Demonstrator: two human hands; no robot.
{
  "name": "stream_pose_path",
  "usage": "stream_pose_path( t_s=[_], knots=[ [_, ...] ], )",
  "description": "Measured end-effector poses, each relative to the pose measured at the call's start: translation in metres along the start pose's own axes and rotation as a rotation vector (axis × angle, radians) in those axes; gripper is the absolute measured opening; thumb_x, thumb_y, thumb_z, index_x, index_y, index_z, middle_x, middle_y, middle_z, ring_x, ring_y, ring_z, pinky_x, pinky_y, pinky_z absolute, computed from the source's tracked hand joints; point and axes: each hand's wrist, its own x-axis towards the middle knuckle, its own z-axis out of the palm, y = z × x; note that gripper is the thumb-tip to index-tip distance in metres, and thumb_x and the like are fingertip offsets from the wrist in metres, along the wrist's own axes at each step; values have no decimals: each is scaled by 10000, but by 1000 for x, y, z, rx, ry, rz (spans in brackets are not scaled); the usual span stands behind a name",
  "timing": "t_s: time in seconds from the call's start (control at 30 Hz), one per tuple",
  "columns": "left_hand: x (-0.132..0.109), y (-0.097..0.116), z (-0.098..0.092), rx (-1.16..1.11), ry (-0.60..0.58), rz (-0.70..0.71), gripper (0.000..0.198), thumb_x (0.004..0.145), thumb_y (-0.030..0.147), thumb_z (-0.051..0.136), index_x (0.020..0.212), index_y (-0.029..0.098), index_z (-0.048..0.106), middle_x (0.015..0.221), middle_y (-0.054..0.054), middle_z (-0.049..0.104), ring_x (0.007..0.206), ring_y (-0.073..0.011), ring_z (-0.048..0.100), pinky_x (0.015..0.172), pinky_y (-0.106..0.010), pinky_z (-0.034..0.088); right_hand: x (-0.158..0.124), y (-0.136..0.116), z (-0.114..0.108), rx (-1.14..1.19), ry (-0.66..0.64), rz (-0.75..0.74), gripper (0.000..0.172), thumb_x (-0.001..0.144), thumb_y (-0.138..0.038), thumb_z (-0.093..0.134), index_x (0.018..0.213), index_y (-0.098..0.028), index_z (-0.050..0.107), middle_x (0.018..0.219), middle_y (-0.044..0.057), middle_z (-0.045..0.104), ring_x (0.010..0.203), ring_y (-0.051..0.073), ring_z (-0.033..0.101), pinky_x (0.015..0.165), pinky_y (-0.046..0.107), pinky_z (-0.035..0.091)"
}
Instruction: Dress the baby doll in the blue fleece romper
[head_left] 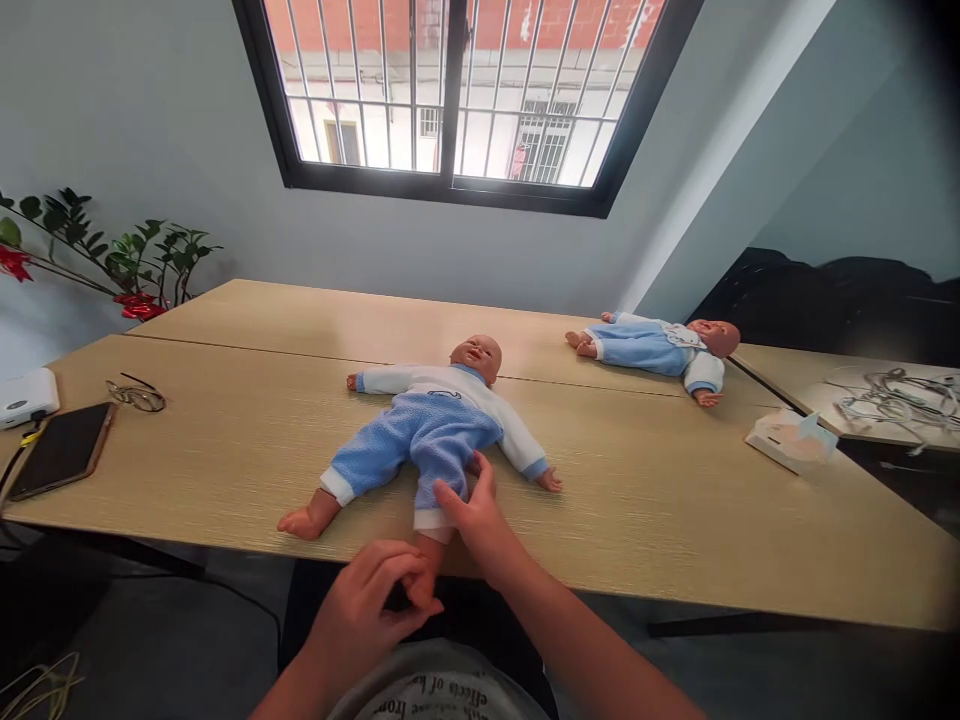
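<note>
A baby doll in a white top and blue trousers lies on its back near the table's front edge, head away from me and arms spread. My left hand is closed around its foot, the one on the right in view, which hangs over the edge. Around the lower trouser leg just above, my right hand has its thumb on top and fingers along the outer side. The other bare foot rests on the table. Part of the held foot is hidden by my fingers.
A second doll lies at the back right, with a small white box nearer me. On the left are glasses, a phone and a white device. Tangled cables lie on the far-right table.
</note>
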Motion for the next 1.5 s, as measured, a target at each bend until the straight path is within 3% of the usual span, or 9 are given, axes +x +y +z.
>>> stream_pose_path(
  t_s=[0.1, 0.23, 0.4, 0.53, 0.63, 0.77, 0.97, 1.23, 1.5],
  knots=[
    [9, 17, 10, -42, -71, 68, 271, 955, 322, 716, 1199, 248, 622, 1137, -79, 739, 1011, -216, 742, 876, -331, 637, 1, -9, -13, -7, -47, 24, 970, 768, -424, 736, 1585, -214, 259, 1578, 164, 414, 1476, 327, 420, 1227, 466, 352],
    [41, 5, -20, -75, -88, 19, 241, 981, 285, 657, 1220, 262, 633, 1155, -67, 735, 1074, -214, 714, 945, -343, 603, 6, -21, -53, -110, -89, -32, 806, 783, -348, 660, 1533, -242, 383, 1576, 126, 446, 1475, 323, 427, 1233, 478, 342],
    [116, -74, -37, -152, 16, -336, 220, 1024, 371, 528, 1101, 234, 681, 1085, -68, 743, 1054, -232, 704, 963, -387, 559, 3, -16, -82, -298, -102, -24, 835, 766, -349, 639, 1536, -194, 354, 1557, 164, 415, 1473, 329, 406, 1247, 490, 311],
    [160, -135, -8, -440, -305, -492, 444, 918, 475, 641, 1260, 193, 616, 1233, -109, 708, 1163, -260, 669, 982, -392, 540, 2, -11, -88, -446, -124, -123, 835, 831, -396, 630, 1573, -204, 299, 1557, 170, 341, 1505, 331, 349, 1248, 510, 313],
    [172, -154, 9, -479, -509, -481, 468, 845, 536, 724, 1132, 179, 630, 1024, -43, 704, 935, -214, 662, 823, -329, 524, 9, -22, -85, -565, 0, -323, 766, 920, -464, 606, 1586, -248, 297, 1566, 164, 323, 1514, 356, 313, 1246, 583, 294],
    [178, -150, 22, -408, -445, -388, 391, 860, 545, 703, 811, 191, 545, 819, 20, 574, 779, -165, 528, 728, -291, 434, 41, -56, -64, -762, -8, -550, 600, 981, -465, 593, 1528, -282, 429, 1543, 153, 428, 1457, 370, 382, 1210, 608, 314],
    [187, -135, 38, -438, -292, -346, 320, 857, 421, 692, 804, 211, 457, 795, 38, 489, 750, -144, 452, 708, -275, 396, 103, -95, -41, -1061, -266, -614, 255, 978, -380, 662, 1134, -179, 685, 1122, 130, 698, 1089, 316, 615, 979, 442, 468],
    [191, -157, 22, -628, -776, -342, 263, 824, 389, 711, 951, 192, 594, 824, 32, 551, 742, -138, 501, 662, -245, 404, 101, -90, -57, -1188, -322, -640, 86, 925, -182, 709, 972, -203, 640, 975, 60, 698, 877, 239, 622, 767, 330, 418],
    [173, -143, 27, -492, -370, -220, 152, 768, 177, 615, 731, 208, 470, 790, 12, 548, 750, -147, 488, 702, -278, 414, 91, -118, -52, -1110, -351, -375, 372, 1082, -451, 437, 857, -222, 624, 842, 48, 712, 752, 213, 603, 621, 322, 331]
  ],
)
